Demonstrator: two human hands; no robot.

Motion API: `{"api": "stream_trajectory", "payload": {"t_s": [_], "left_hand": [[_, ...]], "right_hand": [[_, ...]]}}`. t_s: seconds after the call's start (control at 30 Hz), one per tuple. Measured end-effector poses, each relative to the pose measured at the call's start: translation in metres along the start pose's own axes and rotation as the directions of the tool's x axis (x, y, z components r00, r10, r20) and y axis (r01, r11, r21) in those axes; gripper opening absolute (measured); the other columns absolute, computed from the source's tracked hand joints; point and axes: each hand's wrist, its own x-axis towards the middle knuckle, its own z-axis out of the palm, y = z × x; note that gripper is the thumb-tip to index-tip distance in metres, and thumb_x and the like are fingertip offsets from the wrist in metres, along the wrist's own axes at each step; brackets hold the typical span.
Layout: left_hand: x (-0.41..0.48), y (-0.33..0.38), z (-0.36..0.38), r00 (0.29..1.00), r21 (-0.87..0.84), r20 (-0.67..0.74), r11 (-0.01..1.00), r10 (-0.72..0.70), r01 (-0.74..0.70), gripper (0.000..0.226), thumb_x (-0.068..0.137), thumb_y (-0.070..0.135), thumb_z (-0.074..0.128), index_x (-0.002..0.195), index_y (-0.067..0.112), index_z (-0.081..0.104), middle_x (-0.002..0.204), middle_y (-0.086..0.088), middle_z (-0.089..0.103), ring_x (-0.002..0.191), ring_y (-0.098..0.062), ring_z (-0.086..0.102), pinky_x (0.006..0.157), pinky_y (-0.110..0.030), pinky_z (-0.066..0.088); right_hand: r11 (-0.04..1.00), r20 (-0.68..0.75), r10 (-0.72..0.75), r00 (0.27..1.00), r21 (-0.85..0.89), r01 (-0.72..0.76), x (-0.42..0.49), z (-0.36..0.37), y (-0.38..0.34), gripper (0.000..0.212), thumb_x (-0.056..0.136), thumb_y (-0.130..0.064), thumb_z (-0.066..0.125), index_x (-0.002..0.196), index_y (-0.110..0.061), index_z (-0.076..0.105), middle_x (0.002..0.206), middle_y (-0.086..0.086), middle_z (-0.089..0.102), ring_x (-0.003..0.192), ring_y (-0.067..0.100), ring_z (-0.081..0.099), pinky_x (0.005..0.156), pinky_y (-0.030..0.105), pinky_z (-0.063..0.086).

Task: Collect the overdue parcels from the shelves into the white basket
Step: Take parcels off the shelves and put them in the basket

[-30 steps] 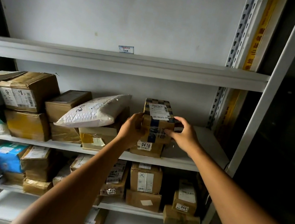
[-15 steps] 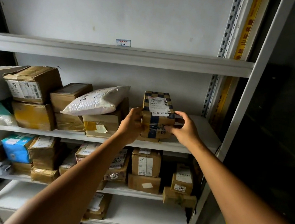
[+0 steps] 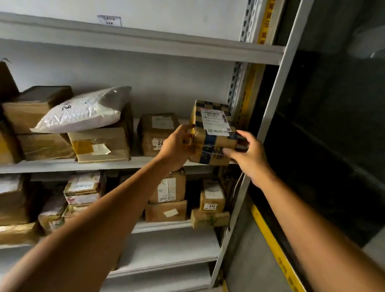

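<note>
Taped cardboard parcel: rigid, judged light (tape slick). Left hand and right hand grip opposite sides.

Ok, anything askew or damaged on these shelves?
The white padded mailer lies tilted across the box tops on the middle shelf, not flat. The brown box under it sits skewed at the shelf's front edge. The parcel held by the left hand and right hand looks intact.

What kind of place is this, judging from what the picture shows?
Probably a parcel pick-up point or storeroom: metal shelves hold many taped cardboard boxes with shipping labels, some bear a numbered sticker, and a white mailer bag lies on them.
</note>
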Motion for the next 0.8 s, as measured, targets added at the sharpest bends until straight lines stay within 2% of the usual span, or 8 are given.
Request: {"api": "stream_trajectory", "payload": {"t_s": [0.1,0.2,0.3,0.4,0.53,0.63,0.8], "left_hand": [[-0.001,-0.001,0.01,0.992,-0.056,0.123,0.998,0.029,-0.023,0.072,0.082,0.0,0.074,0.143,0.024,0.044,0.124,0.003,0.059,0.114,-0.02,0.06,0.092,-0.045,0.057],[-0.007,-0.009,0.02,0.97,-0.082,0.236,0.996,0.054,-0.036,0.071,0.084,-0.005,0.069,0.144,0.022,0.042,0.13,0.0,0.055,0.117,-0.021,0.057,0.092,-0.045,0.057],[-0.02,-0.019,0.029,0.939,-0.094,0.331,0.993,0.096,-0.068,0.07,0.085,-0.004,0.069,0.144,0.022,0.041,0.124,0.003,0.057,0.107,-0.015,0.06,0.079,-0.031,0.061],[-0.034,-0.031,0.038,0.901,-0.084,0.422,0.994,0.098,-0.068,0.072,0.083,-0.003,0.072,0.143,0.024,0.042,0.119,0.0,0.062,0.112,-0.022,0.063,0.088,-0.041,0.059],[-0.06,-0.041,0.053,0.875,-0.076,0.477,0.996,0.082,-0.052,0.072,0.081,-0.002,0.075,0.14,0.027,0.045,0.124,-0.002,0.062,0.114,-0.023,0.062,0.09,-0.047,0.058],[-0.082,-0.048,0.066,0.854,-0.046,0.516,0.997,0.072,-0.057,0.07,0.084,0.001,0.073,0.142,0.027,0.043,0.129,-0.001,0.057,0.116,-0.022,0.059,0.093,-0.044,0.057],[-0.11,-0.06,0.079,0.832,-0.05,0.552,0.998,0.052,-0.029,0.072,0.086,0.0,0.07,0.145,0.026,0.039,0.131,0.0,0.053,0.121,-0.021,0.056,0.09,-0.035,0.057]], "right_hand": [[0.998,-0.083,0.062,0.995,-0.019,-0.064,-0.02,-0.009,0.006,0.075,0.073,-0.02,0.085,0.138,-0.031,0.05,0.137,0.004,0.054,0.123,0.019,0.054,0.101,0.042,0.05],[0.993,-0.168,0.114,0.979,0.003,-0.115,-0.052,-0.013,0.008,0.073,0.073,-0.014,0.084,0.138,-0.025,0.051,0.131,0.003,0.058,0.116,0.017,0.059,0.096,0.044,0.054],[0.985,-0.256,0.156,0.954,-0.032,-0.17,-0.088,-0.013,0.01,0.073,0.073,-0.015,0.085,0.138,-0.023,0.051,0.129,0.001,0.06,0.117,0.016,0.059,0.097,0.044,0.053],[0.97,-0.316,0.192,0.929,-0.085,-0.229,-0.122,-0.014,0.021,0.074,0.07,-0.022,0.086,0.136,-0.025,0.053,0.128,0.002,0.063,0.116,0.016,0.06,0.097,0.045,0.053],[0.942,-0.371,0.228,0.9,-0.15,-0.301,-0.161,-0.016,0.028,0.074,0.073,-0.022,0.085,0.138,-0.018,0.052,0.13,0.005,0.062,0.119,0.017,0.059,0.102,0.039,0.05],[0.926,-0.375,0.247,0.894,-0.18,-0.331,-0.186,-0.019,0.035,0.074,0.074,-0.022,0.085,0.139,-0.016,0.05,0.131,0.006,0.062,0.121,0.018,0.058,0.103,0.036,0.048],[0.936,-0.368,0.231,0.901,-0.168,-0.309,-0.221,-0.025,0.056,0.071,0.078,-0.021,0.082,0.14,-0.016,0.049,0.133,0.004,0.06,0.123,0.016,0.056,0.101,0.033,0.049]]}}
